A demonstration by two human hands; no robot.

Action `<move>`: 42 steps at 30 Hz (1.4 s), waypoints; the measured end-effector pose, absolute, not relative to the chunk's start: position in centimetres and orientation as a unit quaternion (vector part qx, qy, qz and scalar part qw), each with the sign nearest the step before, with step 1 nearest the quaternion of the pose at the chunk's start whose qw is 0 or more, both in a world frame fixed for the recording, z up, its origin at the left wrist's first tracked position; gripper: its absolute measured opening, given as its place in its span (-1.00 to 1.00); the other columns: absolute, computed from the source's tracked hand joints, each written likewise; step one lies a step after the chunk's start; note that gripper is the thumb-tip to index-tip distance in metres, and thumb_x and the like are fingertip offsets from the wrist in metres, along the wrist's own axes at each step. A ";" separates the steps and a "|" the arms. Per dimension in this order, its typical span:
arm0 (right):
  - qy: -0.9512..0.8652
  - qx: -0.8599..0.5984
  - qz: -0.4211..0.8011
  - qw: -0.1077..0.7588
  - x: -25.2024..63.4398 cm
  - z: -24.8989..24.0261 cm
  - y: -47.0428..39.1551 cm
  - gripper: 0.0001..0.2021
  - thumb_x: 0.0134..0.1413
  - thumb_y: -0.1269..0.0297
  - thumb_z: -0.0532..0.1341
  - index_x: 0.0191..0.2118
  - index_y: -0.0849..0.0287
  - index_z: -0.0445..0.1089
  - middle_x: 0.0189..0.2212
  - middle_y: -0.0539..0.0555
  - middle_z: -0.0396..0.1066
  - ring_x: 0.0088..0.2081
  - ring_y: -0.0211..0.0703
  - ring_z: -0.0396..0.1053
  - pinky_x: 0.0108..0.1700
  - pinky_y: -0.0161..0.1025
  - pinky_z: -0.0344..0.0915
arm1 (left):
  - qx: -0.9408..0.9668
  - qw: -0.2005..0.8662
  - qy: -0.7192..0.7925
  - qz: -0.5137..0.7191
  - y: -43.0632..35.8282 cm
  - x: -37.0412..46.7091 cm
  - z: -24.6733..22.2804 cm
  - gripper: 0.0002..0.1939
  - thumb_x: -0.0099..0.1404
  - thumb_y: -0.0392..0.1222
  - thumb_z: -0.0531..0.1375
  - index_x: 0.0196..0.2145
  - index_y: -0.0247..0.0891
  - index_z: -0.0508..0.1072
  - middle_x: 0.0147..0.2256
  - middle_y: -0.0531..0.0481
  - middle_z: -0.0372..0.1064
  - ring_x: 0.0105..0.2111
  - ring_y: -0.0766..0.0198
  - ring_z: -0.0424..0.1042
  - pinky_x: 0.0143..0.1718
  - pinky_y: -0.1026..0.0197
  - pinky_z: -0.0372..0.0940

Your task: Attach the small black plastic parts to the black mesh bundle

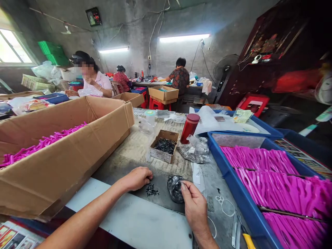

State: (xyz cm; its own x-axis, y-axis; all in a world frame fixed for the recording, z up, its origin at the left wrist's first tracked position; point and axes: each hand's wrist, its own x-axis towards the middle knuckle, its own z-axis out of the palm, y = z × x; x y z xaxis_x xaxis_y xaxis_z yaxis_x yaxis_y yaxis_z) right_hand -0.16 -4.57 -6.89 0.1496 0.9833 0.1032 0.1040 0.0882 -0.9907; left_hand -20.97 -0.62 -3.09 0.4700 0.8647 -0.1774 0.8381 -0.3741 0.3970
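Note:
My right hand [195, 201] pinches the edge of a clear plastic bag [175, 189] filled with small black pieces, which rests on the dark work mat [163, 176]. My left hand [140, 178] is closed with its fingers curled down at the mat; whatever it may hold is hidden. Just beside its fingertips lies a loose pile of small black parts [152, 190]. Beyond both hands, a small cardboard box [162, 156] contains more of these dark parts.
At left stands a large carton [64, 152] of pink plastic pieces; at right, a blue crate [220, 162] holds rows of pink pieces. A red canister [190, 128] and a plastic bag of small metal bits [194, 150] stand behind. Yellow-handled pliers [248, 240] lie near right. Several co-workers sit farther back.

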 end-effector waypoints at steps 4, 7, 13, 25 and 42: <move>-0.509 -0.539 0.405 0.535 -0.1 -6.9 -4.6 -0.73 -0.11 0.14 0.11 -0.40 0.25 0.39 -0.54 0.04 0.38 -0.46 -0.18 0.28 -0.42 -0.31 0.20 | 0.830 0.216 0.514 0.018 -1.0 -20.9 -3.5 -0.82 0.04 -0.39 0.02 -0.40 -0.25 0.36 -0.37 0.00 0.30 -0.35 0.25 0.29 -0.34 0.32 0.15; -0.514 -0.542 0.405 0.527 -0.2 -6.9 -4.6 -0.72 -0.09 0.13 0.09 -0.40 0.25 0.39 -0.54 0.04 0.38 -0.46 -0.18 0.28 -0.42 -0.31 0.20 | 0.832 0.204 0.515 0.027 -1.4 -20.8 -3.5 -0.82 0.04 -0.41 -0.01 -0.42 -0.25 0.33 -0.39 0.00 0.29 -0.37 0.26 0.27 -0.37 0.32 0.14; -0.520 -0.540 0.401 0.526 -0.2 -7.0 -4.7 -0.71 -0.08 0.12 0.08 -0.40 0.26 0.38 -0.54 0.04 0.37 -0.47 -0.19 0.27 -0.42 -0.30 0.21 | 0.792 0.267 0.533 0.132 -2.1 -20.2 -2.5 -0.86 0.04 -0.39 -0.03 -0.51 -0.29 0.29 -0.59 0.11 0.17 -0.54 0.38 0.16 -0.51 0.37 0.04; -0.525 -0.534 0.396 0.532 -0.2 -6.6 -4.7 -0.74 -0.06 0.15 0.07 -0.41 0.25 0.37 -0.55 0.03 0.36 -0.46 -0.19 0.27 -0.42 -0.31 0.21 | 0.616 0.520 0.466 0.364 -1.7 -15.5 -3.5 -0.92 -0.04 -0.29 0.10 -0.54 -0.36 0.33 -0.66 0.16 0.10 -0.63 0.46 0.05 -0.60 0.41 -0.02; -0.703 -0.578 0.223 0.348 0.9 -6.3 -3.7 -0.82 -0.03 0.38 0.02 -0.42 0.20 0.36 -0.47 0.06 0.38 -0.38 -0.16 0.31 -0.35 -0.30 0.19 | 0.604 0.507 0.475 0.391 -1.3 -15.1 -6.5 -0.79 -0.02 -0.33 0.11 -0.38 -0.34 0.46 -0.44 0.03 0.43 -0.42 0.29 0.32 -0.34 0.30 0.20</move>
